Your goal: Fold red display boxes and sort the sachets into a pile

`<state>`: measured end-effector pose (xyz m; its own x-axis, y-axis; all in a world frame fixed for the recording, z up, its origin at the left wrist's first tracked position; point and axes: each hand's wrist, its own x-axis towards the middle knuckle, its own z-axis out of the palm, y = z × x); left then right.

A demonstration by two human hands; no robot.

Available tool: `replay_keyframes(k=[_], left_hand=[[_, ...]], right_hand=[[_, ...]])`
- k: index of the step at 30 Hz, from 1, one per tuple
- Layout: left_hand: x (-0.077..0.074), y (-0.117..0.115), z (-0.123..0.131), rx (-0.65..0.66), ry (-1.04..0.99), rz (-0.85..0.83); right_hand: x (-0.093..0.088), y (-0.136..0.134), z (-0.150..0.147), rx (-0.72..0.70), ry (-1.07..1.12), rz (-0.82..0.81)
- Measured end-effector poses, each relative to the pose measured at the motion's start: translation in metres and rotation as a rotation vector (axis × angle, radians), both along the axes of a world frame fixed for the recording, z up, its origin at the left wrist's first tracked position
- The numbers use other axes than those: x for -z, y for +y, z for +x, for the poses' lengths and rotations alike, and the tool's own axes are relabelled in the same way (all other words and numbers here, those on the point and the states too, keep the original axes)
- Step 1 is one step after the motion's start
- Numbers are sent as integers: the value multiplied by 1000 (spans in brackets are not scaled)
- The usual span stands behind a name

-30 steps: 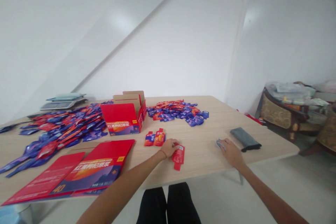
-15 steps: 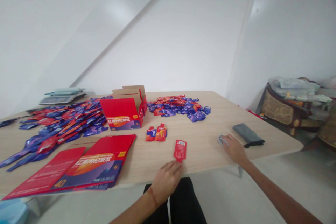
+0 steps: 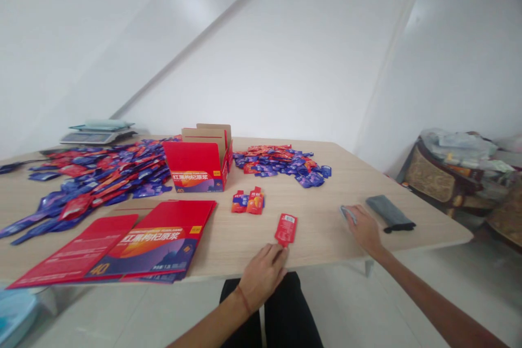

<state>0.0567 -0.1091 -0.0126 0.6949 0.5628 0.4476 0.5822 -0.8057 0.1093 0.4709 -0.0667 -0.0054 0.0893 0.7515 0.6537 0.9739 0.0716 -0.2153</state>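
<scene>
My left hand point(image 3: 264, 273) is at the table's front edge, its fingers closed on the narrow spout end of a red pouch point(image 3: 286, 228). That pouch lies with its printed back and barcode facing up. Farther right, my right hand point(image 3: 362, 228) rests on the table with its fingers curled around a small grey cloth point(image 3: 348, 214), mostly hidden beneath them. Just beyond this hand lies a folded dark grey cloth point(image 3: 390, 213). A few red and purple pouches point(image 3: 248, 202) lie together behind the red one.
Flattened red cartons point(image 3: 150, 242) overlap the front edge at left. Upright open boxes point(image 3: 198, 168) stand behind them, between two heaps of pouches point(image 3: 118, 174) point(image 3: 281, 162). A scale point(image 3: 98, 135) sits at the back left. A cluttered armchair point(image 3: 432, 174) is beyond the table's right.
The view has shifted slightly. The red pouch has turned a little, its top leaning rightward, with my left hand still at its spout. My right hand stays in nearly the same place.
</scene>
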Motion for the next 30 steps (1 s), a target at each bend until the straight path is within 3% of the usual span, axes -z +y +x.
replay_keyframes(k=[3,7,12,19,24,30], left_hand=[[7,1,3,-12,35,42],[10,3,2,6,61,69],[13,4,2,23,66,93],[17,7,2,44,19,72],[9,5,1,32,71,35],[1,3,0,30,41,-27]], right_hand=[[-26,-1,-58,-155,155,113],[-49,-11,-141,-476,140,-22],[-42,-15,-197,-670,-173,-197],[-13,9,-194,-708,-375,-266],[-13,35,-176,-619,-400,-292],[-19,62,-159,-418,-219,-342]])
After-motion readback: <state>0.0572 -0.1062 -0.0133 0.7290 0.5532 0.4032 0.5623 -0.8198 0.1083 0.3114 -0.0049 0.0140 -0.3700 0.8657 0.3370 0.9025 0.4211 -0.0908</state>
